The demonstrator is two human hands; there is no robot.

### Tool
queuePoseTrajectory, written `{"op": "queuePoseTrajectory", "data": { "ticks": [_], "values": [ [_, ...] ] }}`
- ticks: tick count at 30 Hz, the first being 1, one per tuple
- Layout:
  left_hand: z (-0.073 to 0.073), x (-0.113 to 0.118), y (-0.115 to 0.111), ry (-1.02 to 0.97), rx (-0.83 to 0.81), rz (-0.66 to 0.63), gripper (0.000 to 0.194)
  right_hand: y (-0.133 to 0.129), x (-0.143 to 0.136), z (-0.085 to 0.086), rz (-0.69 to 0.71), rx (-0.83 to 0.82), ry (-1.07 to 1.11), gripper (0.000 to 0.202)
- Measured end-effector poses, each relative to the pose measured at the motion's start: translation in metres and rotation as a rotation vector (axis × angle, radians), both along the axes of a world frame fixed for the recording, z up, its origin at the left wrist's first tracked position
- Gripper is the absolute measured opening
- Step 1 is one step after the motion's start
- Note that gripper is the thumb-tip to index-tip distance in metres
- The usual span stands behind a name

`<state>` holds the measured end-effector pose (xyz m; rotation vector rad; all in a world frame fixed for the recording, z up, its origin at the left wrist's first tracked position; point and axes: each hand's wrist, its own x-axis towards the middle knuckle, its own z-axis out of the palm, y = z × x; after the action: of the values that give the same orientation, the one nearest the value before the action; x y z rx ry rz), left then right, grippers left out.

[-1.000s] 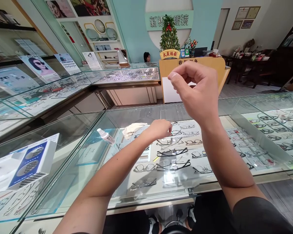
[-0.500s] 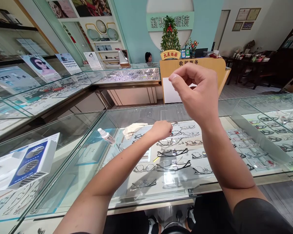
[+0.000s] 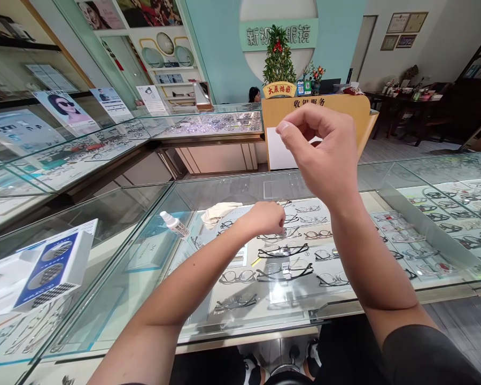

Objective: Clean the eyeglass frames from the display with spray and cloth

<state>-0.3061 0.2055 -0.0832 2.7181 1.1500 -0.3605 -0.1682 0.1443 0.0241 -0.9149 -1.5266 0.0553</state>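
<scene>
My left hand (image 3: 268, 218) is closed low over the glass counter (image 3: 224, 187), above the rows of eyeglasses (image 3: 284, 250). Its fingertips are turned away, so whatever they hold is hidden. Higher up and to the right, my right hand (image 3: 326, 152) is raised, with thumb and index finger pinched and the other fingers curled. Anything in that pinch is too small to make out. A beige cloth (image 3: 218, 213) lies left of my left hand, near a white spray bottle (image 3: 175, 224).
A blue and white box (image 3: 52, 264) stands on the left counter. Beyond are another display case (image 3: 224, 124), a wooden reception desk (image 3: 316, 120) with a plant (image 3: 279, 61), and a person's dark-haired head (image 3: 254, 94) behind the case. Advertising cards (image 3: 66, 111) stand at the left.
My left hand has shifted slightly right and toward me. My right hand keeps nearly the same place and pinch. The person's head in the background has moved right.
</scene>
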Motion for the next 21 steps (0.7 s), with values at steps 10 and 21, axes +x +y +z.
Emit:
{"op": "queuePoseTrajectory", "data": {
  "ticks": [10, 21],
  "values": [
    [-0.012, 0.002, 0.001, 0.04, -0.073, -0.065, 0.014, -0.001, -0.001, 0.0, -0.003, -0.007, -0.001, 0.022],
    [0.058, -0.038, 0.0, -1.301, -0.213, 0.378, 0.034, -0.003, 0.001, 0.003, 0.006, 0.052, 0.008, 0.022]
  ]
}}
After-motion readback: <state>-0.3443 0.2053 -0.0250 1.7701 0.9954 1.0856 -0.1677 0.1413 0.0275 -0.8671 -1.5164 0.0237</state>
